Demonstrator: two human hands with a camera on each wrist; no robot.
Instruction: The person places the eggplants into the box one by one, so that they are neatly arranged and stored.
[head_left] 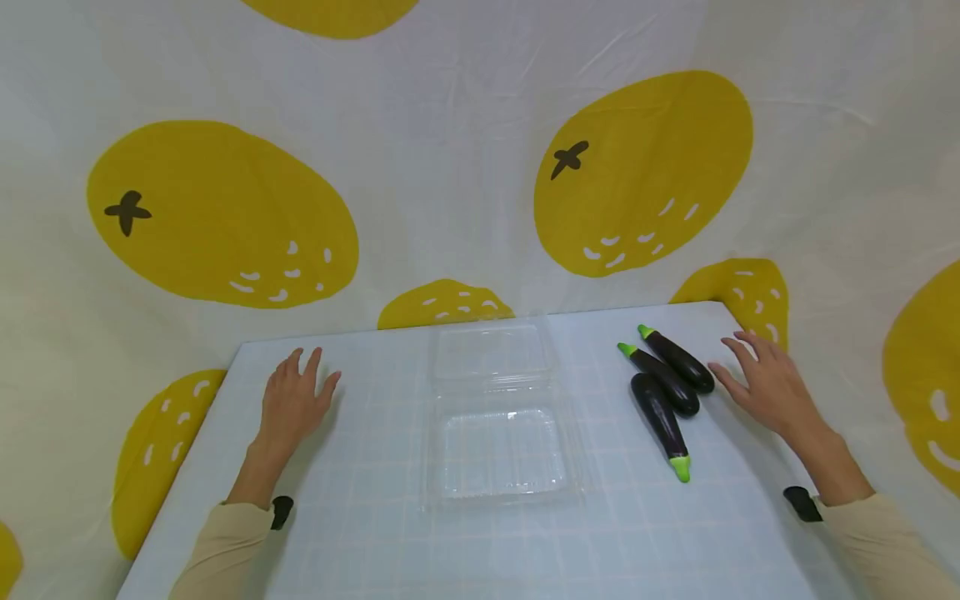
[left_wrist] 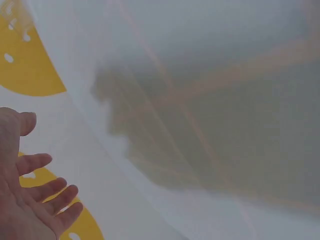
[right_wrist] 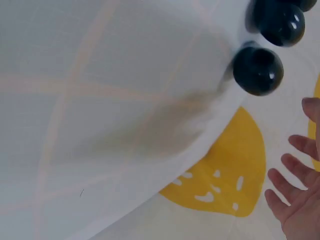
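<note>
Three dark purple eggplants with bright green stems lie together on the right of the table. The farthest eggplant [head_left: 678, 360] and the middle eggplant [head_left: 663, 380] point their stems away to the left; the nearest eggplant [head_left: 660, 417] points its stem toward me. My right hand [head_left: 768, 387] hovers just right of them, fingers spread and holding nothing. In the right wrist view their rounded ends show, one eggplant [right_wrist: 258, 71] closest to the hand. A clear plastic clamshell box [head_left: 504, 454] lies unfolded mid-table. Left of it, my left hand [head_left: 292, 404] is raised with nothing in it.
The white table [head_left: 360, 550] carries a faint checked pattern. Its far edge meets a pale cloth [head_left: 450, 167] printed with large yellow fruit. The box's lid half [head_left: 491, 350] reaches nearly to that edge. Dark bands [head_left: 802, 504] sit at both wrists.
</note>
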